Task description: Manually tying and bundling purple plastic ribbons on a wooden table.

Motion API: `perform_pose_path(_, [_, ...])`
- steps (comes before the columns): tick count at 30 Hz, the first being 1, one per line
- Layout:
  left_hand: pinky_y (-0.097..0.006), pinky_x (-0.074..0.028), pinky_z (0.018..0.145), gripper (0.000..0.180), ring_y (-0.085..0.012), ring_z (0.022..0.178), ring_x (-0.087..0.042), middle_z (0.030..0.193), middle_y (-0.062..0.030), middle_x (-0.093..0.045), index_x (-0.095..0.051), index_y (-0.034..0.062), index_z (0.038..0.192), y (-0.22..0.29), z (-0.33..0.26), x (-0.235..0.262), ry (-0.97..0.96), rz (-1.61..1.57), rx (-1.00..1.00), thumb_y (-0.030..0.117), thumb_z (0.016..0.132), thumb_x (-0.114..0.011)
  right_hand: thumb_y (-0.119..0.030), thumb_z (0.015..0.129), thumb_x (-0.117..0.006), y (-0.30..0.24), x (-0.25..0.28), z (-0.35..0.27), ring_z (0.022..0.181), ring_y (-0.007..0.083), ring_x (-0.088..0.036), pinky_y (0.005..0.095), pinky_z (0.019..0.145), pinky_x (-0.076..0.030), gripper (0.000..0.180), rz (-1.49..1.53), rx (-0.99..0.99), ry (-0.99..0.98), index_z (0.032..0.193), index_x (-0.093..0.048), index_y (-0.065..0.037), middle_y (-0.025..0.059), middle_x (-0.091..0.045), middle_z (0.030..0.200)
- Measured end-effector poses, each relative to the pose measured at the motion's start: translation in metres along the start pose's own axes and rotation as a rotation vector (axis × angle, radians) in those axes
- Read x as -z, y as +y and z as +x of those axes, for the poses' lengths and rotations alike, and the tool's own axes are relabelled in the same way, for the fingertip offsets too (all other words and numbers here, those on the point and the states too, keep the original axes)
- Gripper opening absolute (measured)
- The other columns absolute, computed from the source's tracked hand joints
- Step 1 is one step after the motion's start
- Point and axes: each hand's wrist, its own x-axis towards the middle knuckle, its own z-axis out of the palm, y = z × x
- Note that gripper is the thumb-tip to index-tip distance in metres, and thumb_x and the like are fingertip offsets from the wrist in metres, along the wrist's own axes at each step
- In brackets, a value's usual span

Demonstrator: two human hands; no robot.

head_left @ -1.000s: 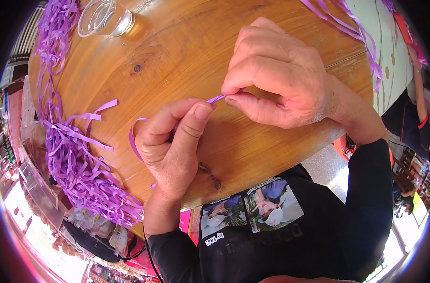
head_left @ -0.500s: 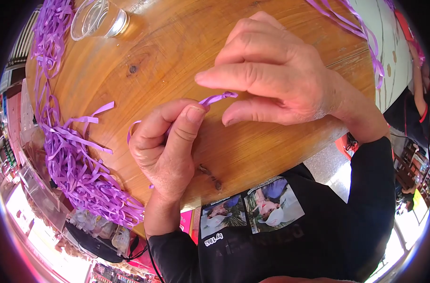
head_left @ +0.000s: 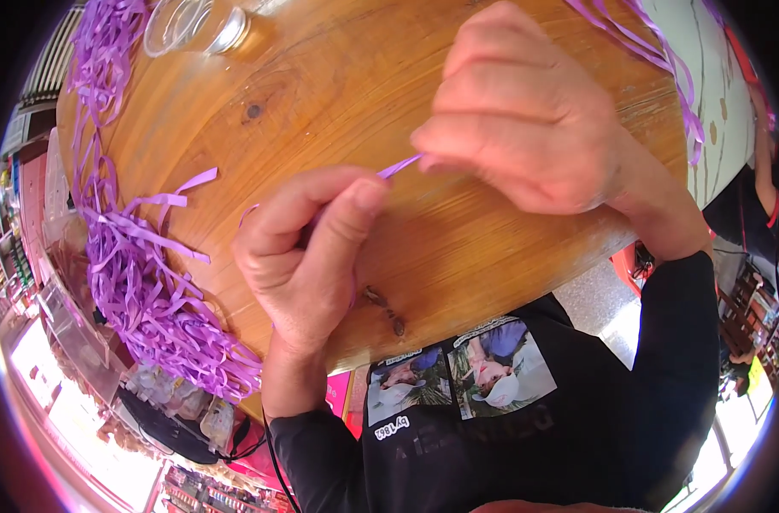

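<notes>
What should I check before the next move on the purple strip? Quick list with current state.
1. Left hand pinches the purple strip between thumb and forefinger: ok.
2. Right hand grips the strip's other end at the fingertips: ok.
3. Strip taut between the hands: ok, the short visible span runs straight.
4. Strip free of tears or twists: cannot tell, most of it is hidden by fingers.
5. Loose strip pile clear of the hands: ok, it lies to the left on the wooden table.
6. Glass jar out of the way: ok, at the far edge.
</notes>
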Motion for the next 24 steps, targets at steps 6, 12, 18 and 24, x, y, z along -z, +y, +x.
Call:
perform_pose_path(6, [-0.017,-0.036,0.056,0.008,-0.0027,0.064,-0.048,0.072,0.0038,-0.055,-0.062,-0.0017,0.087,0.009,0.003,0.013,-0.105,0.245,-0.025,0.003,0.082,-0.066,-0.009,0.088,-0.056,0.009,0.028,0.005,0.071,0.0138,-0.053,0.0244,0.065,-0.041,0.010,0.145,-0.551,0.190,0.084,-0.061,-0.001,0.0040,-0.058,0.078])
perform_pose_path(12, [-0.018,-0.038,0.055,0.013,-0.0044,0.063,-0.048,0.077,0.0011,-0.058,-0.062,-0.0026,0.093,0.012,0.003,0.036,-0.019,0.071,-0.004,0.003,0.081,-0.066,-0.017,0.093,-0.049,0.044,0.054,-0.004,0.072,0.0136,-0.052,0.0255,0.065,-0.041,0.018,0.601,-0.584,0.619,0.090,-0.057,-0.002,0.0042,-0.055,0.076])
perform_pose_path(18, [-0.017,-0.041,0.065,0.017,-0.0043,0.073,-0.053,0.082,0.0009,-0.061,-0.062,-0.0021,0.095,0.007,-0.003,0.071,0.066,0.060,-0.002,0.001,0.079,-0.068,-0.020,0.077,-0.062,0.102,0.093,-0.031,0.082,0.0189,-0.053,0.0331,0.076,-0.041,0.017,0.936,-0.575,0.741,0.088,-0.065,-0.008,0.0025,-0.057,0.081])
perform_pose_path(24, [-0.018,-0.043,0.069,0.019,-0.0056,0.076,-0.055,0.083,0.0000,-0.062,-0.063,-0.0021,0.096,0.005,-0.013,0.090,0.100,-0.015,0.048,0.001,0.079,-0.068,-0.007,0.091,-0.051,0.101,0.093,-0.029,0.085,0.0200,-0.054,0.0356,0.087,-0.042,0.013,0.673,-0.684,0.953,0.093,-0.059,0.004,0.0103,-0.058,0.090])
